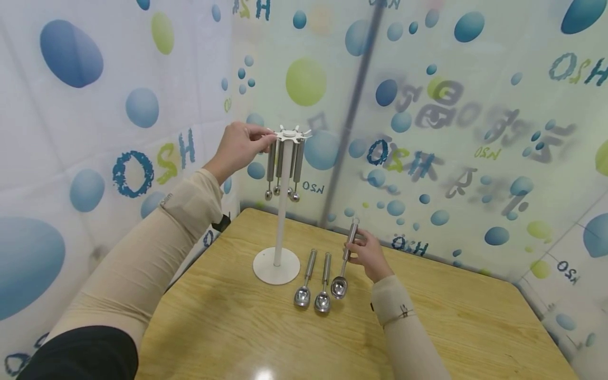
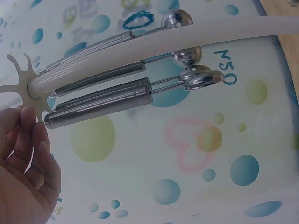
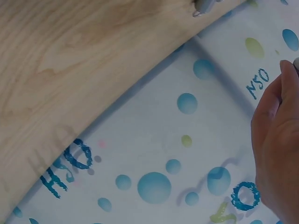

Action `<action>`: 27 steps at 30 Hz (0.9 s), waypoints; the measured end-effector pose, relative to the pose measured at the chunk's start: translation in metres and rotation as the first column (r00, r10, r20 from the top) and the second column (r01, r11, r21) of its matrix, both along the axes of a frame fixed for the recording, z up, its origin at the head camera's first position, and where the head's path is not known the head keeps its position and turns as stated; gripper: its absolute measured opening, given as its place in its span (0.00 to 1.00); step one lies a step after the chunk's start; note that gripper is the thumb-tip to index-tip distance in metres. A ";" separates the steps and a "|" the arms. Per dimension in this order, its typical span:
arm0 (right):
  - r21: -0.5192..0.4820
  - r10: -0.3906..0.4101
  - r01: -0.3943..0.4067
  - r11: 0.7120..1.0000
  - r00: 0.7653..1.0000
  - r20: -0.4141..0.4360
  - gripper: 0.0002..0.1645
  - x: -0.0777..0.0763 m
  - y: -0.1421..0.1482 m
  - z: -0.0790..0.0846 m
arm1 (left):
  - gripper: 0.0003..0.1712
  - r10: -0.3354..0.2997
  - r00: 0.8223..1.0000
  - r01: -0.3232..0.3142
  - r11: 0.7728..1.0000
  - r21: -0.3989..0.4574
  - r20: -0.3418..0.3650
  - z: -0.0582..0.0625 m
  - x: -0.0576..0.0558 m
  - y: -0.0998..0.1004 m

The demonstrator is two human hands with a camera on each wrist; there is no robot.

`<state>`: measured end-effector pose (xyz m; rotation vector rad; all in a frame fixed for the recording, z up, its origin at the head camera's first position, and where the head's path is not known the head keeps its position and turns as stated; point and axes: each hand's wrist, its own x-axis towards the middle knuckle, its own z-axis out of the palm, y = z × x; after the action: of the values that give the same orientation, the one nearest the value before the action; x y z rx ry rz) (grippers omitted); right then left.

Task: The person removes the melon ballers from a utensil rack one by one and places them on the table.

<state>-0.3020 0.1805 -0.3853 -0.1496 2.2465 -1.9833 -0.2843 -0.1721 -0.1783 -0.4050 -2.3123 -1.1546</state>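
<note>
A white utensil stand (image 1: 282,206) has a round base and a star-shaped top of curved hooks (image 1: 290,135). Several metal scoops (image 2: 105,105) hang from it by their handles, bowls down. At the stand's top, the fingers of my left hand (image 1: 241,146) pinch one hook, beside the end of a hanging handle. My right hand (image 1: 371,257) grips an ice cream scoop (image 1: 339,287) by its steel handle, bowl pointing down over the table. Two more ice cream scoops, one on the left (image 1: 302,296) and one on the right (image 1: 322,302), lie between the base and that hand.
The wooden table (image 1: 228,322) ends close behind the stand and the scoops. Printed curtains (image 1: 427,132) with blue and green dots hang along the back and both sides.
</note>
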 end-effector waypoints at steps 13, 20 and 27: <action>0.090 -0.018 0.011 0.996 0.997 0.076 0.38 -0.005 0.005 -0.032 | 0.17 0.000 1.000 0.000 1.000 0.006 0.005 -0.001 -0.001 0.000; 0.120 -0.009 -0.006 0.993 0.993 0.122 0.37 -0.005 0.006 -0.042 | 0.17 0.005 1.000 -0.005 1.000 0.011 0.013 0.000 0.000 0.000; 0.137 -0.031 0.006 0.991 0.982 0.184 0.34 -0.007 0.009 -0.048 | 0.17 0.005 1.000 -0.005 1.000 0.011 0.015 0.000 0.001 0.001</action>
<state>-0.3091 0.1893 -0.4337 0.0692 2.2588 -1.7639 -0.2830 -0.1708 -0.1780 -0.3873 -2.3176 -1.1709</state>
